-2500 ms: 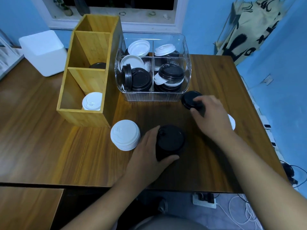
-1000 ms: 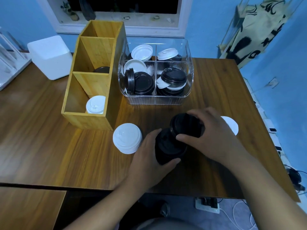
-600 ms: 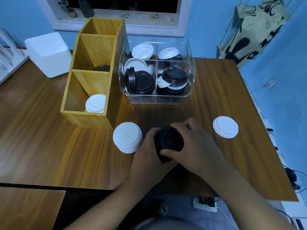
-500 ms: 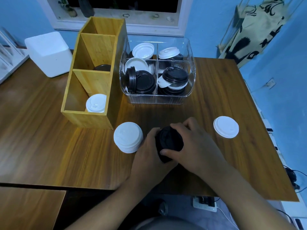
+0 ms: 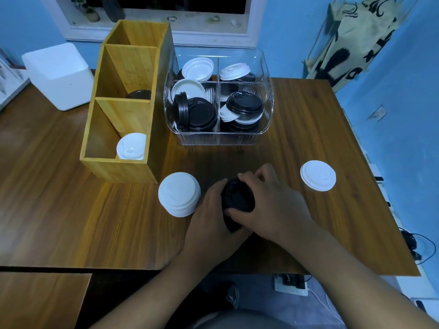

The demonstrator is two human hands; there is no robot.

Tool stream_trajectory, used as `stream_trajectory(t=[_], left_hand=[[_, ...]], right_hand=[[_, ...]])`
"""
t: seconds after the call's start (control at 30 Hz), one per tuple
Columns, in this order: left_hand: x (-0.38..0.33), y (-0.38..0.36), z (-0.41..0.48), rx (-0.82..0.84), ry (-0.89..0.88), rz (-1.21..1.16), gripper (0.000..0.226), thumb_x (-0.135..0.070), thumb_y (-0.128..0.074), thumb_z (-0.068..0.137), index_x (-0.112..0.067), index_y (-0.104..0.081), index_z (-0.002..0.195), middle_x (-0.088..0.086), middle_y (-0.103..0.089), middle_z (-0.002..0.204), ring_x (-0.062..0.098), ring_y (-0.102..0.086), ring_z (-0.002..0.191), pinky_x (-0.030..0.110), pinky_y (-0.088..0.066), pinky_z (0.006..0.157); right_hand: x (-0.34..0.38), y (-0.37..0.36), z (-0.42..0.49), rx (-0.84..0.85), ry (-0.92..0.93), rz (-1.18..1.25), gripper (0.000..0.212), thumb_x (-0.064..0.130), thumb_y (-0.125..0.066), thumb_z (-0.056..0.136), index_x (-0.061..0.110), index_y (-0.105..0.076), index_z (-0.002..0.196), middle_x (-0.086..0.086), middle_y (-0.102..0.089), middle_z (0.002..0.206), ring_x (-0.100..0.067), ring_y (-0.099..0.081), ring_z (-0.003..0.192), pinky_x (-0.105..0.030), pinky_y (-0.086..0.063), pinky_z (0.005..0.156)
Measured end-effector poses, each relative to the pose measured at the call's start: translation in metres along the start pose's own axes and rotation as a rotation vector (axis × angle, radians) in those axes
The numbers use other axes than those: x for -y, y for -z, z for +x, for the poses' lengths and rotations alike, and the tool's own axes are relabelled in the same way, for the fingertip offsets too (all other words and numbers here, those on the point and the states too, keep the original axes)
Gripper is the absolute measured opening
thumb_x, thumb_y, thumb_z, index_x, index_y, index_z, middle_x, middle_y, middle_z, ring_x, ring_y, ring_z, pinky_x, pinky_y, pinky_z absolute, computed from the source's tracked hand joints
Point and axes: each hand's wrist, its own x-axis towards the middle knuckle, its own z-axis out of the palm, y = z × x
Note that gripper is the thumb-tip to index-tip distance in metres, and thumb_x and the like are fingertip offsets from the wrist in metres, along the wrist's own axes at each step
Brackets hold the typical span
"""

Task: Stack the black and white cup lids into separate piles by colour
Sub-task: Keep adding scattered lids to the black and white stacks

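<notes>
A stack of black lids (image 5: 237, 200) stands near the table's front, held from both sides. My left hand (image 5: 209, 217) wraps its left flank. My right hand (image 5: 270, 205) curls over its top and right side, fingers on the uppermost black lid. Just left of my left hand stands a stack of white lids (image 5: 179, 193). A single white lid (image 5: 318, 175) lies flat to the right. A clear divided bin (image 5: 267, 91) behind holds mixed black and white lids.
A wooden three-compartment organiser (image 5: 128, 103) stands left of the bin, with a white lid (image 5: 130, 146) in its front cell and a black lid (image 5: 139, 94) in the middle cell. A white box (image 5: 58, 74) sits far left. The table's right edge is close to the single lid.
My right hand carried a black lid from the right side of the table onto the black stack and now rests over it. The single white lid became uncovered. My left hand stayed on the stack.
</notes>
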Motion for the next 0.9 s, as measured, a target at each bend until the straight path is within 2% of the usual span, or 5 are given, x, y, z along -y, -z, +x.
stream_trajectory(t=[0.13, 0.27, 0.4, 0.7, 0.9], left_hand=[[-0.002, 0.001, -0.002, -0.002, -0.014, 0.006, 0.081, -0.053, -0.079, 0.081, -0.031, -0.036, 0.146, -0.018, -0.047, 0.14, -0.008, -0.046, 0.124, 0.007, -0.039, 0.1], [-0.002, -0.001, 0.001, 0.015, 0.011, 0.08, 0.088, -0.064, -0.076, 0.078, -0.033, -0.031, 0.148, -0.019, -0.042, 0.143, -0.011, -0.035, 0.125, 0.003, -0.025, 0.102], [-0.013, -0.009, 0.013, 0.008, 0.011, 0.087, 0.089, -0.058, -0.08, 0.077, -0.026, -0.035, 0.147, -0.016, -0.043, 0.14, -0.005, -0.036, 0.125, 0.01, -0.027, 0.103], [-0.059, -0.068, 0.092, -0.024, 0.069, 0.02, 0.084, -0.054, -0.089, 0.065, -0.027, -0.046, 0.133, -0.011, -0.056, 0.127, 0.009, -0.049, 0.118, 0.03, -0.046, 0.099], [-0.086, -0.11, 0.142, -0.046, 0.065, 0.089, 0.093, -0.062, -0.084, 0.067, -0.017, -0.043, 0.137, -0.002, -0.056, 0.131, 0.022, -0.052, 0.124, 0.046, -0.047, 0.104]], right_hand=[[-0.022, -0.003, -0.01, -0.058, 0.042, 0.113, 0.078, 0.08, -0.04, 0.084, 0.035, -0.04, 0.147, 0.007, -0.044, 0.131, -0.013, -0.052, 0.114, -0.032, -0.049, 0.089], [-0.09, 0.014, -0.02, -0.231, -0.083, 0.225, 0.05, 0.047, -0.055, 0.094, 0.034, -0.047, 0.142, 0.009, -0.05, 0.139, -0.011, -0.043, 0.13, -0.038, -0.046, 0.103], [-0.149, 0.02, -0.016, -0.009, -0.165, 0.003, 0.07, 0.031, -0.07, 0.087, 0.035, -0.037, 0.149, 0.004, -0.025, 0.163, -0.022, -0.019, 0.15, -0.052, -0.031, 0.117], [-0.129, -0.001, -0.068, -0.063, -0.236, -0.222, 0.057, 0.052, -0.05, 0.094, 0.038, -0.037, 0.148, 0.003, -0.038, 0.152, -0.023, -0.045, 0.128, -0.041, -0.049, 0.095], [-0.127, -0.002, -0.091, -0.098, -0.226, -0.099, 0.061, 0.051, -0.052, 0.095, 0.038, -0.031, 0.151, 0.009, -0.038, 0.148, -0.016, -0.046, 0.122, -0.037, -0.05, 0.094]])
